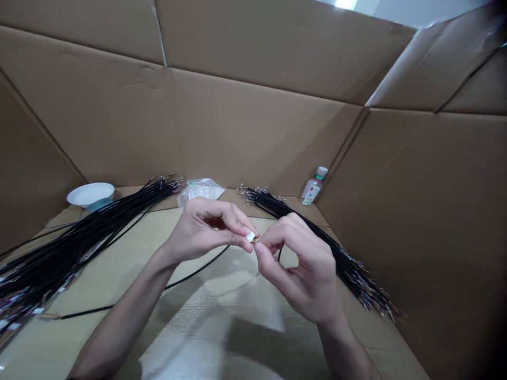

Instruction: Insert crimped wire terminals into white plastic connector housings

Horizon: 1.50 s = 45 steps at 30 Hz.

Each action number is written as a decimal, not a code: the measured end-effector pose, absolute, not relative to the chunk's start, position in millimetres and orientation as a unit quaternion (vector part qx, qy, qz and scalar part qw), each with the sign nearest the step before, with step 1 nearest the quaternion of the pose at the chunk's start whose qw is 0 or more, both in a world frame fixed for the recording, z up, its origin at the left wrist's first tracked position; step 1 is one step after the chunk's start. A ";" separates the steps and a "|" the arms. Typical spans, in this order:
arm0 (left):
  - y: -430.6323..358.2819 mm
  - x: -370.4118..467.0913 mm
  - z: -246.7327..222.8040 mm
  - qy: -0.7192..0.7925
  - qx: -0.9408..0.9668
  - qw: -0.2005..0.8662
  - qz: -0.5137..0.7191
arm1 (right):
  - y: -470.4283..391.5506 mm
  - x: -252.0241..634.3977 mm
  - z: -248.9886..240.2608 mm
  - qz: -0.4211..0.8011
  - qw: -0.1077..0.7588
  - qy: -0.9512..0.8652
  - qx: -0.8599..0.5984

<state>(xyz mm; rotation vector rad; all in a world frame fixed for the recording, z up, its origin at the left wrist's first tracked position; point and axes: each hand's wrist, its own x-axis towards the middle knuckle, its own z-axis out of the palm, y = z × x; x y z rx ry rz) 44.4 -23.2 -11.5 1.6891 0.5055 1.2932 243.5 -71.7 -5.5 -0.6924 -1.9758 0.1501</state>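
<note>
Between the thumb and fingers of my left hand (pixel 212 227) is a small white connector (pixel 250 236). My right hand (pixel 299 258) pinches thin yellowish wires (pixel 255 241) right where they meet the connector. The fingertips of both hands almost touch. A black cable (pixel 198 270) runs below my hands and passes behind my left forearm. Its far-left end (pixel 49 317) lies on the table with its wires bare of the black sheath. The exact spot where the pinched wires join the cable is hidden by my right hand.
A thick bundle of black cables (pixel 99 227) lies at the left, and another bundle (pixel 309 224) at the right. At the back are a white bowl (pixel 91 194), a clear plastic bag (pixel 202 190) and a bottle (pixel 313 187). Cardboard walls (pixel 261 132) surround the table.
</note>
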 end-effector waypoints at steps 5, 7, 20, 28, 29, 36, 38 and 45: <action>-24.8 42.1 -11.0 0.200 0.708 0.426 0.527 | -75.8 241.4 -5.4 0.038 0.491 -0.817 -0.300; -26.5 41.2 -10.2 0.208 0.715 0.419 0.519 | -77.1 240.2 -6.4 0.031 0.487 -0.819 -0.302; -17.0 46.4 -18.0 0.078 0.694 0.377 0.609 | -66.6 237.3 -14.1 0.168 0.573 -0.755 -0.271; -9.8 46.4 -23.7 0.052 0.660 0.352 0.661 | -59.4 235.4 -14.4 0.511 0.537 -0.618 -0.263; -9.2 45.8 -24.1 0.052 0.664 0.343 0.662 | -59.1 234.8 -14.6 0.537 0.533 -0.605 -0.248; -9.7 41.7 -22.1 0.065 0.705 0.308 0.636 | -56.3 235.1 -17.8 0.662 0.467 -0.555 -0.188; -11.0 41.8 -20.8 0.073 0.702 0.324 0.630 | -55.9 235.1 -17.3 0.676 0.471 -0.536 -0.185; -11.5 45.4 -19.0 0.100 0.671 0.400 0.616 | -54.1 236.2 -15.0 0.749 0.434 -0.477 -0.154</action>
